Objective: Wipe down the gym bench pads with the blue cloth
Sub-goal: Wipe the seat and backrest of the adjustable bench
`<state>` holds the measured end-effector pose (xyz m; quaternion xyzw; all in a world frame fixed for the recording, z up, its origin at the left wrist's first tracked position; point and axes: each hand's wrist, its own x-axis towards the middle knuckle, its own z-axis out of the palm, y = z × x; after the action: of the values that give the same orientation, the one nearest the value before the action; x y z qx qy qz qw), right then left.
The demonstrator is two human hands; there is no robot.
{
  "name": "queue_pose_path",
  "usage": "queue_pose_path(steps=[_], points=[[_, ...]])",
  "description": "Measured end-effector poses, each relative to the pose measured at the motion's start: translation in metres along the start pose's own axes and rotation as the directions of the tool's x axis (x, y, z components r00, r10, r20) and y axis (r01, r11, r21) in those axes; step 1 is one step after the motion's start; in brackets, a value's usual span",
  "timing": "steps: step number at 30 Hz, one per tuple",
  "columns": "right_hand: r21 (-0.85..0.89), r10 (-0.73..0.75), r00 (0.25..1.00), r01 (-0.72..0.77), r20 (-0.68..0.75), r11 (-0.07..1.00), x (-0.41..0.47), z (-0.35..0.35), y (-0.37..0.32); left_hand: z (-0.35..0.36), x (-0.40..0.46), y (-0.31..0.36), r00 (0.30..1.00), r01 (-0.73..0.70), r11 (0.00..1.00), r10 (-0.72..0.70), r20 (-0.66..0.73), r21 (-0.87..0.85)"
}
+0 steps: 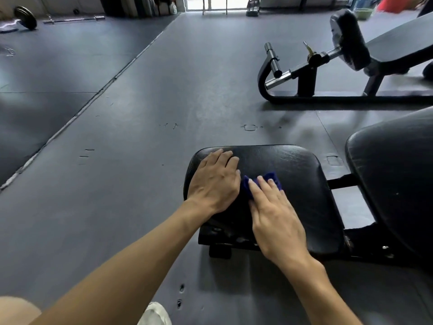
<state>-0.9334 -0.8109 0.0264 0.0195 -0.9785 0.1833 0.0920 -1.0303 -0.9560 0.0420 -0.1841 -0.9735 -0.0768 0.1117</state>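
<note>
A black padded bench seat [297, 167] lies in the lower middle of the head view. My left hand [214, 181] rests flat on its left part, fingers straight. My right hand [276, 216] presses the blue cloth [269, 178] down on the seat with straight fingers; most of the cloth is hidden under the hand, only its far edge shows. A second, larger black pad [396, 181], the bench's backrest, rises at the right edge.
Another bench with a roller pad [350, 39] and chrome bars stands at the upper right. A barbell [75, 19] and a weight plate [25, 17] lie far left. Grey rubber floor [131, 141] spreads around. My knee and a white shoe show at the bottom.
</note>
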Motion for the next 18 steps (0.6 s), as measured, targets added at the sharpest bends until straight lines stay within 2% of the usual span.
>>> queue_pose_path(steps=[7,9,13,15,18], points=[[0.019,0.1,0.989,-0.103,0.107,0.995,0.132,0.006,0.027,0.002,-0.001,-0.001,0.998,-0.018,0.998,0.014,0.061,0.054],[-0.004,0.112,0.99,-0.112,0.086,0.994,0.119,0.009,0.02,0.003,-0.001,-0.001,0.998,-0.021,0.997,0.017,0.064,0.068],[-0.015,0.057,0.998,-0.058,-0.041,0.998,0.025,0.006,0.005,0.003,-0.001,0.001,0.996,-0.025,0.997,0.019,0.085,0.076],[-0.004,0.06,0.997,-0.06,-0.051,0.998,-0.002,0.003,0.001,0.002,-0.002,0.002,0.996,-0.023,0.996,0.016,0.083,0.09],[-0.003,0.068,0.997,-0.068,0.034,0.998,0.043,0.002,0.017,0.001,-0.004,0.003,0.998,-0.025,0.994,0.019,0.059,0.105]])
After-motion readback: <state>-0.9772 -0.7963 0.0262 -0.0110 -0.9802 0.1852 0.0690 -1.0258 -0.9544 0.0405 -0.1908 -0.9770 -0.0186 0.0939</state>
